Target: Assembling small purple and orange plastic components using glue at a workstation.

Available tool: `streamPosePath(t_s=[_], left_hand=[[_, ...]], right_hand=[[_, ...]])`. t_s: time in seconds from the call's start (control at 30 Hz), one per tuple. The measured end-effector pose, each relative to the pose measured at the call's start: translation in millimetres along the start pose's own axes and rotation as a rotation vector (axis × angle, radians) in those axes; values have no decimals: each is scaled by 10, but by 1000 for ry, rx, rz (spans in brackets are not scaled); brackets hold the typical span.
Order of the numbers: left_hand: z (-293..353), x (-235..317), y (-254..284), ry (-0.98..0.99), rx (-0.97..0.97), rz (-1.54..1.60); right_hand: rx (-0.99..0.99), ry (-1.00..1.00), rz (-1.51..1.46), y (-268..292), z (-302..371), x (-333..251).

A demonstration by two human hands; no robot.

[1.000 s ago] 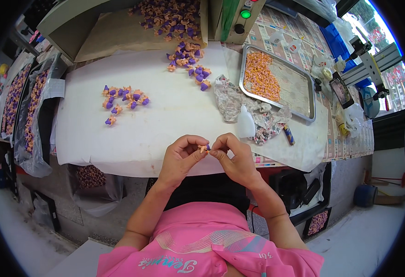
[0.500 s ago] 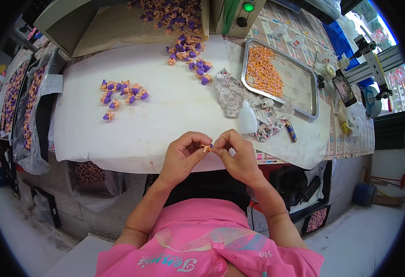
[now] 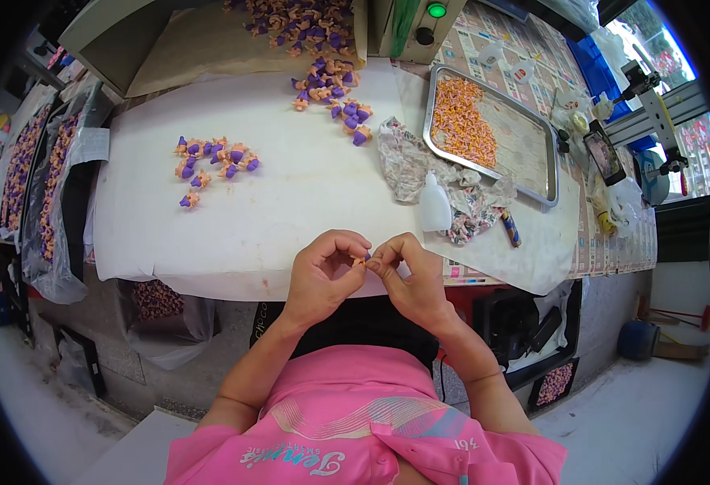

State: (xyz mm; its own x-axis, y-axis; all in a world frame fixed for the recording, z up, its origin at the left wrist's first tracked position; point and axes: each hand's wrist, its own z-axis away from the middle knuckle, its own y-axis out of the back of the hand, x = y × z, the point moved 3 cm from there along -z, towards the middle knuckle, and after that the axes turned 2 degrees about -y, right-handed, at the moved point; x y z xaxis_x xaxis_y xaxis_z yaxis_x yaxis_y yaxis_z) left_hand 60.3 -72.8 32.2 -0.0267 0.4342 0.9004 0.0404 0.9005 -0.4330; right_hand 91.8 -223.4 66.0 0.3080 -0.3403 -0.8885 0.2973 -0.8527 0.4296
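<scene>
Above the table's near edge, my left hand pinches a small peach-and-purple plastic figure between thumb and fingers. My right hand meets it from the other side, thumb and forefinger pressed together against the figure. Whatever those right fingertips hold is too small and covered to name. Similar figures lie in a loose group on the white sheet to the left. A trail of more figures runs back toward the box-like machine opening.
A metal tray of tiny orange pieces stands at the right. Near it are a white squeeze bottle, a crumpled cloth and a dark blue tube. A phone hangs on a stand at far right.
Both hands stay in nearly the same place. The figure has turned slightly between the fingertips, and the right fingers have shifted a little against it.
</scene>
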Motion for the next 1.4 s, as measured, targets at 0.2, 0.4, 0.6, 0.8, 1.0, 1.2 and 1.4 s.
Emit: streamPosePath(t_s=[0.2, 0.4, 0.6, 0.8, 1.0, 1.2, 1.4], left_hand=[[22, 4, -9, -9, 26, -36], [-2, 2, -6, -36, -8, -8], [17, -14, -1, 31, -20, 23], [18, -17, -20, -39, -19, -3], [27, -10, -15, -4, -7, 40], [6, -5, -22, 22, -25, 68], [-15, 26, 0, 41, -3, 44]], right_hand=[[-36, -100, -99, 67, 21, 9], [-67, -78, -101, 74, 32, -12], [-56, -138, -115, 77, 41, 1], [-38, -245, -226, 54, 71, 57], [-51, -173, -148, 93, 58, -11], [-46, -156, -140, 113, 59, 8], [-42, -131, -127, 153, 69, -34]])
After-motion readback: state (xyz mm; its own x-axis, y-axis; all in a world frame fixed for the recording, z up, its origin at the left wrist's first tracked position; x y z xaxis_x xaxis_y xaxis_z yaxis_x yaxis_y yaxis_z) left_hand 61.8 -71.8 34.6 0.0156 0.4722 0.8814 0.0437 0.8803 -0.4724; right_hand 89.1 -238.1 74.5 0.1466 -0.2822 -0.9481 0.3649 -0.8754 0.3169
